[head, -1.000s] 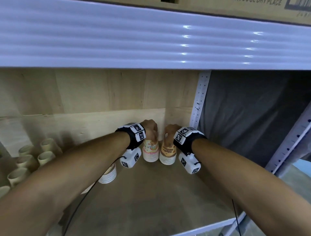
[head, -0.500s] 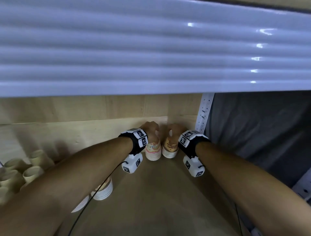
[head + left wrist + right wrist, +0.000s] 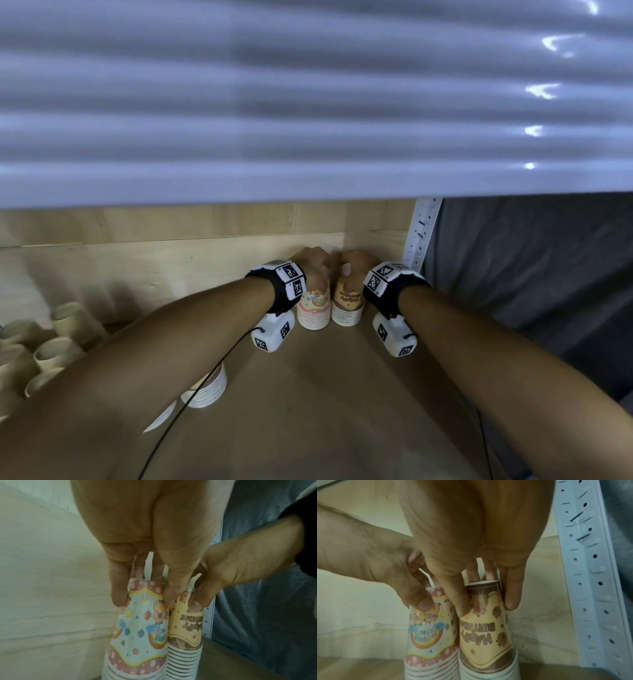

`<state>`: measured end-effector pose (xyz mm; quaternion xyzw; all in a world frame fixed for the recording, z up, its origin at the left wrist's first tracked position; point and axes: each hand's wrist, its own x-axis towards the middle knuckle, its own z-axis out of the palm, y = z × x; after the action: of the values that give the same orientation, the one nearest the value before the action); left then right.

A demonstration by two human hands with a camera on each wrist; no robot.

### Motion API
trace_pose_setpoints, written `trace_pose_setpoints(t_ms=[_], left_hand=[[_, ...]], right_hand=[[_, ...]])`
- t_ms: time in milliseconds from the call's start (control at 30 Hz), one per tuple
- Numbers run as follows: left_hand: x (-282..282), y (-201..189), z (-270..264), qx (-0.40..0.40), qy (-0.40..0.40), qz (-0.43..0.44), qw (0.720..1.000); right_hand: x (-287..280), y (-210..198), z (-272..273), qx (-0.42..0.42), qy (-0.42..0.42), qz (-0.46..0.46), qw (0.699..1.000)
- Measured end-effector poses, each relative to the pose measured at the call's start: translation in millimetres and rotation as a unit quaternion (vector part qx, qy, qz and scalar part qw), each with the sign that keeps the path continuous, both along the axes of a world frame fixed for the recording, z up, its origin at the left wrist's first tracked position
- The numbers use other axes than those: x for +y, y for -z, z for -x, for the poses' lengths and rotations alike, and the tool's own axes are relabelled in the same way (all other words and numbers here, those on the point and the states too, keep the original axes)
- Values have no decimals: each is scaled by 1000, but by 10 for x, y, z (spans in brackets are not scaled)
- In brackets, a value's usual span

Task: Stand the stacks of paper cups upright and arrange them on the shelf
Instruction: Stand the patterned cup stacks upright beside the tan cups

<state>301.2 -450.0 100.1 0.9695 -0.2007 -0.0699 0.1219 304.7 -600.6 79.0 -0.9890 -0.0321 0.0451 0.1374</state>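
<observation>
Two stacks of birthday paper cups stand rim-down, side by side, in the shelf's back right corner. My left hand (image 3: 310,265) grips the top of the pink rainbow stack (image 3: 313,310) (image 3: 137,635) from above with thumb and fingers. My right hand (image 3: 352,263) grips the top of the orange-brown stack (image 3: 347,306) (image 3: 485,635) the same way. The two stacks touch each other. In the left wrist view the right hand's thumb (image 3: 200,599) shows on the orange stack; in the right wrist view the left hand's thumb (image 3: 421,601) shows on the pink stack.
Another white-rimmed stack (image 3: 207,390) stands under my left forearm, a second one partly hidden beside it. Several plain beige cups (image 3: 51,349) crowd the shelf's left side. A white perforated upright (image 3: 423,233) borders the corner. The shelf above (image 3: 308,102) hangs low overhead.
Both hands have pushed the two stacks further back towards the rear wall and corner, keeping their grip. My head has dropped, so the upper shelf fills more of the view.
</observation>
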Motion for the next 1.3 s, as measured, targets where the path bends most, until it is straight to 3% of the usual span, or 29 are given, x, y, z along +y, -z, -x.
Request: trace_pose_setpoints(t_ms=[500, 733, 1033, 1300], left_hand=[[77, 28, 73, -12, -9, 29, 999], [268, -345, 258, -28, -1, 33, 999], [1074, -883, 659, -7, -98, -17, 995], [1914, -852, 1085, 9, -215, -54, 975]], right_hand=[[-114, -32, 48, -10, 33, -45, 998], [47, -464, 385, -45, 24, 17, 999], [823, -729, 543, -37, -50, 9, 998], [1739, -740, 888, -25, -168, -20, 985]])
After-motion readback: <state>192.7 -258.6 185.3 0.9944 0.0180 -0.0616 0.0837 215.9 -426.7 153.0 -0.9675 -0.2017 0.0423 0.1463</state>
